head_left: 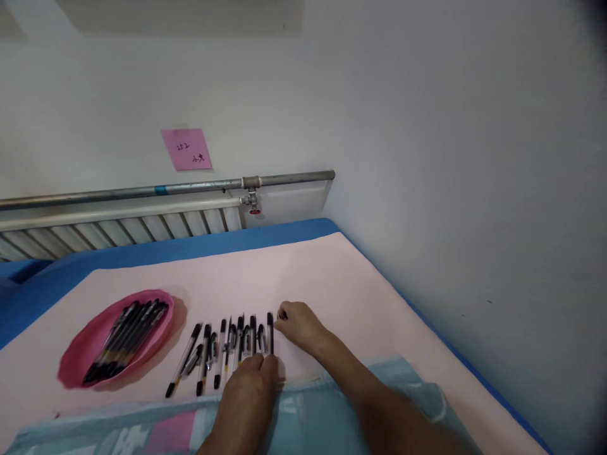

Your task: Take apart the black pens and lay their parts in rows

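A row of black gel pens [220,347] lies on the pale pink tabletop [303,272], with several short clear-and-black pen caps [192,360] lying loose among them. My left hand [251,395] is closed over the lower end of the rightmost pen [270,333], its fingertips mostly hidden from view. Just past that pen's upper end, my right hand [296,323] is pinched closed with its fingers curled inward. Something small and dark shows at its fingertips, too indistinct to name. Left of the row, a pink plastic basket [165,325] holds a bundle of more pens [130,338].
Blue-green patterned cloth [313,417] covers the near edge, under my forearms. A blue border [265,234] rings the surface. Walls stand behind and to the right. A radiator [118,230], a metal pipe [199,187] and a pink note [187,149] are at the back.
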`<state>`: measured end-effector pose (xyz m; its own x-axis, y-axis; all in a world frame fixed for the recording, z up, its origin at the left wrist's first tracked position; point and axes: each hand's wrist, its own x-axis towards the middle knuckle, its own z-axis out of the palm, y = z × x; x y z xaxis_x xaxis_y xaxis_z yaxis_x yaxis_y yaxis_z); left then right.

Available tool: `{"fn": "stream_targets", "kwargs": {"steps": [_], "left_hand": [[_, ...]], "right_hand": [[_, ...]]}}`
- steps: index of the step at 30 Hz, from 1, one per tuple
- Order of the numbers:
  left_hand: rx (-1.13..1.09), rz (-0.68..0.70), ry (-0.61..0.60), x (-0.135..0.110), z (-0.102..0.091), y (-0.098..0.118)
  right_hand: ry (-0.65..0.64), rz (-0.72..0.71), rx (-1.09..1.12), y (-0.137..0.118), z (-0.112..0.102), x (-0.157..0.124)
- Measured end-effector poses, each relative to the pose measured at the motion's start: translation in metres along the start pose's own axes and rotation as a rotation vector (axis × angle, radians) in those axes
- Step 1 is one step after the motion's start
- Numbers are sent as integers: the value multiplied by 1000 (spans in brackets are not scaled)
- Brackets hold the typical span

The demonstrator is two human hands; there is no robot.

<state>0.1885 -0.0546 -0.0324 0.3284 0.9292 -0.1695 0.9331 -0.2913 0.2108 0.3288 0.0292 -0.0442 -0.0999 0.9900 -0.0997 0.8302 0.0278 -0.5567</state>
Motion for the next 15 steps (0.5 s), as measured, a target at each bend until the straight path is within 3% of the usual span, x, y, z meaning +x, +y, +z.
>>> {"fn": "stream_targets", "kwargs": {"steps": [8,15], "left_hand": [[-60,17,76,-1,6,-1],[-73,26,80,-1,6,-1]], "right_hand": [[-143,-39,-94,-17,-12,-22],[-146,-18,-19,-11,-20,-21]]}}
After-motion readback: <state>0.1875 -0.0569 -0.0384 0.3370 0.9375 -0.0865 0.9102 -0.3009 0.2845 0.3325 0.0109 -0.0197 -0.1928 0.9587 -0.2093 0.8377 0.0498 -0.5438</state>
